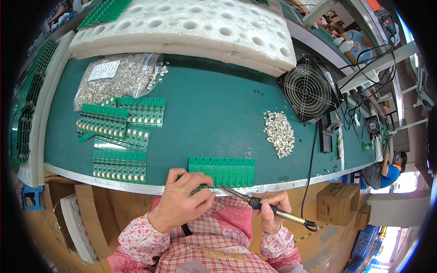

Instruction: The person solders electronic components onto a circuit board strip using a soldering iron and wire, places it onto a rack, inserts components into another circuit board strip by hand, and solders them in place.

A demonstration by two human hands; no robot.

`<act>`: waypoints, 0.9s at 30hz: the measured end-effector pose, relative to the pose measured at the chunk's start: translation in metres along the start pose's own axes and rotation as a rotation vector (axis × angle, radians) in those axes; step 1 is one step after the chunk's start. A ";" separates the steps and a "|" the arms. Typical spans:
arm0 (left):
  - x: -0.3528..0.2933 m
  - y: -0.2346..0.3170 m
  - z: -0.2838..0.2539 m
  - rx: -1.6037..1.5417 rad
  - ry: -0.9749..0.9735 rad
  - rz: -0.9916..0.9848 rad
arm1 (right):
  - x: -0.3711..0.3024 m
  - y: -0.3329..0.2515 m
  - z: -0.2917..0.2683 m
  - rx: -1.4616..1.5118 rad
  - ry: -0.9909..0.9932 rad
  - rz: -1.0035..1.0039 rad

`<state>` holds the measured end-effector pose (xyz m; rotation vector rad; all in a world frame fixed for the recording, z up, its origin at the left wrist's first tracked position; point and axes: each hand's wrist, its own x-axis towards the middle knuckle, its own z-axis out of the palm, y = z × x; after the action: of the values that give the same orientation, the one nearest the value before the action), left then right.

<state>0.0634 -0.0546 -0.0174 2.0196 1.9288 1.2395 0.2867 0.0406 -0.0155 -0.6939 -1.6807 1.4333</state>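
A green circuit board panel (222,169) lies at the table's near edge, flat on the green mat. My right hand (274,207) is closed around the handle of a soldering iron (290,217). The iron's metal tip points left and reaches the near edge of the panel. My left hand (184,196) is pinched at the panel's lower left, close to the tip. A thin solder wire (176,190) runs across its fingers; they hide what lies right under them.
A pile of small silvery parts (278,134) sits right of the panel. Populated boards (119,164) and a bag of parts (111,79) lie left. A white foam block (182,34) stands behind, a fan (309,86) at back right. The iron's cord (311,170) crosses the table edge.
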 end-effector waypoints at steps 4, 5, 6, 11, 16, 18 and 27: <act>-0.003 -0.001 -0.007 -0.022 -0.014 -0.012 | 0.001 -0.004 0.002 -0.003 0.076 -0.023; -0.003 -0.002 -0.009 -0.047 -0.026 -0.012 | 0.001 -0.004 0.002 -0.003 0.077 -0.023; -0.003 -0.003 -0.011 -0.072 -0.039 -0.012 | 0.002 -0.005 0.000 -0.004 0.068 -0.024; -0.002 -0.005 -0.016 -0.045 -0.038 -0.006 | 0.004 -0.006 0.004 -0.012 0.009 -0.017; -0.002 -0.007 -0.013 -0.016 -0.021 0.006 | 0.004 -0.001 0.007 0.024 -0.027 0.032; -0.002 -0.007 -0.013 0.001 -0.039 0.001 | 0.004 -0.001 0.008 0.024 -0.023 0.040; -0.002 -0.005 -0.010 0.059 -0.066 0.002 | 0.004 -0.003 0.009 0.027 -0.031 0.088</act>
<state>0.0538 -0.0602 -0.0144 2.0637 1.9556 1.1143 0.2773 0.0385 -0.0118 -0.7426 -1.6690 1.5328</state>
